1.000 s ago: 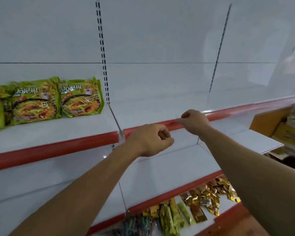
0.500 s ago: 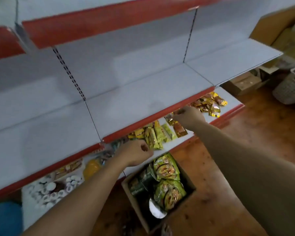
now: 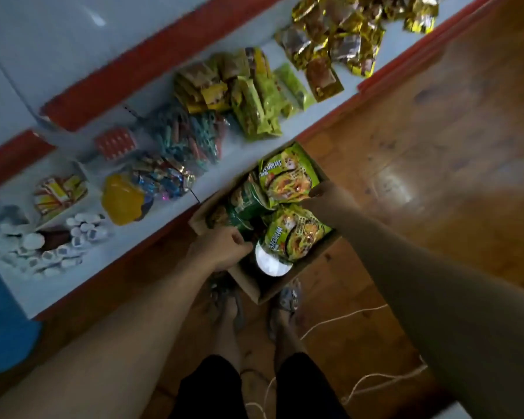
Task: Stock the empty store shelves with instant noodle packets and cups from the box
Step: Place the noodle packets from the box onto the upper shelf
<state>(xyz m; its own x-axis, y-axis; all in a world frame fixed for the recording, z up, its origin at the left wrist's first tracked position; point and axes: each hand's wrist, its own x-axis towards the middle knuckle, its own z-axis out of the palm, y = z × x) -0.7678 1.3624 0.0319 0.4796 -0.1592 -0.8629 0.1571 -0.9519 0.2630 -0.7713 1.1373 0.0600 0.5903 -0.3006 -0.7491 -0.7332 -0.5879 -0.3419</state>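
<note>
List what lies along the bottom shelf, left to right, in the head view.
small white containers → yellow bag → teal and orange plastic clips → green snack packets → gold foil packets

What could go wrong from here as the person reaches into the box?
The white cord loops beside the feet, so stepping back could snag it. The right hand reaches the far noodle packet in the box. Whether it grips is unclear, so a hasty lift may drop it.
</note>
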